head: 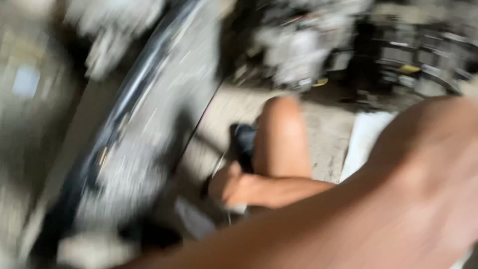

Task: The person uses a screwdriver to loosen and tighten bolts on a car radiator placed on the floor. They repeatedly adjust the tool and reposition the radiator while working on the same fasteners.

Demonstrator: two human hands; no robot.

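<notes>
A blurred bare forearm [398,199] fills the foreground; beyond, a hand [231,187], grip unreadable, touches a pale smeared object [239,208].

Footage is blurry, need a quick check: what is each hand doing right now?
Left hand: curled near a thin metal piece; grip cannot be told.
Right hand: not visible; only a blurred arm shows.

Motion blur smears the whole view: the hand [231,187] low at centre shows no clear fingers or grip, the forearm [398,199] runs off the right and bottom edges, and the machinery [308,45] behind is unreadable.
</notes>
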